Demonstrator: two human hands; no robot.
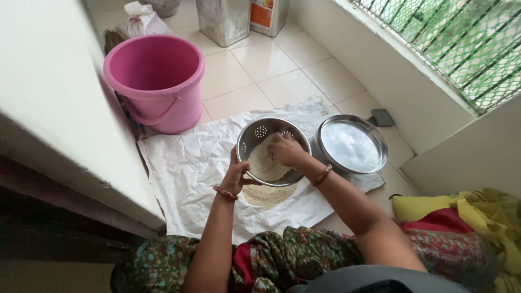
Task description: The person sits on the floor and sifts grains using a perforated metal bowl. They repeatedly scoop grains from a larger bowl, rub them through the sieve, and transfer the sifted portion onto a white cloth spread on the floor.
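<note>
A: Bottom of frame, closest to me: patterned cloth over the lap, then both forearms running up toward centre. I log the left hand just left of centre, fingers wrapped over the near rim of the steel colander, thumb side down, clamped on that rim. The colander sits tilted, held just off the sheet.

B: And the other hand?

A: The right hand is inside the bowl, fingers curled loosely together down into the pale grain. I cannot tell whether they pinch any. A second, darker heap of fine siftings lies on the white sheet directly below the colander.

B: Anything around it?

A: Steel plate of white grains just right of the colander, nearly touching it. Pink bucket upper left, well apart. Metal tins at the top edge. A small dark flat object right of the plate (can't make out what it is).

B: Risks as you read them?

A: My judgement only: the grip is one-handed on a tilted rim, so a hard stir could tip grain over the low edge onto the siftings and mix them. A swinging right elbow could also nudge the plate, which lies close to the sheet's right border, scattering grains onto the tiles.
</note>
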